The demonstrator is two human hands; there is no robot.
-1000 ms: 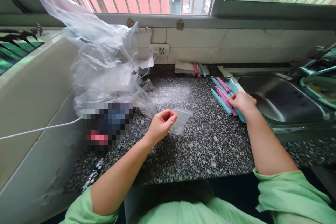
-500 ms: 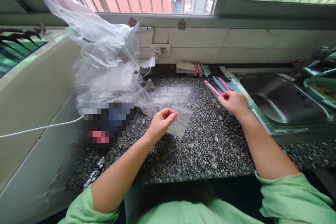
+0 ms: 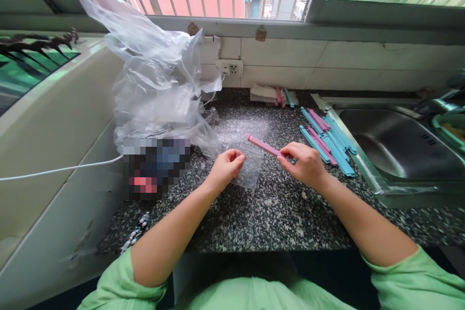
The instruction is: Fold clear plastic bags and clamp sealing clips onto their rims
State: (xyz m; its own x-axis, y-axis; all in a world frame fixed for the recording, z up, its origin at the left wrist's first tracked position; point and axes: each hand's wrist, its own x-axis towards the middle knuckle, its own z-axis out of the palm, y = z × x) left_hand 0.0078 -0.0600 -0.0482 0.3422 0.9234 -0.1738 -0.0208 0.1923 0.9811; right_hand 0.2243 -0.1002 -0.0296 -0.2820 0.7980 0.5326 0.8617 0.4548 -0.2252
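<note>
My left hand (image 3: 227,168) pinches the edge of a small clear zip bag (image 3: 251,170) above the speckled counter. In my right hand (image 3: 304,163) is a pink bag sealing clip (image 3: 263,145), a long thin stick held by its right end. The clip's far end points left, over the top of the zip bag. Behind my right hand lies a loose pile of blue clips (image 3: 336,152) and pink clips (image 3: 319,120), beside the sink.
A big crumpled plastic bag (image 3: 156,87) stands at the left, with a blurred-out object (image 3: 160,167) before it. Packed clips (image 3: 280,96) lie by the wall. The steel sink (image 3: 378,126) is on the right; a white cable (image 3: 61,170) runs at the left.
My right hand has lifted a pink clip from the pile and brought it left to the zip bag. My left hand keeps its hold on the bag. The view has shifted slightly.
</note>
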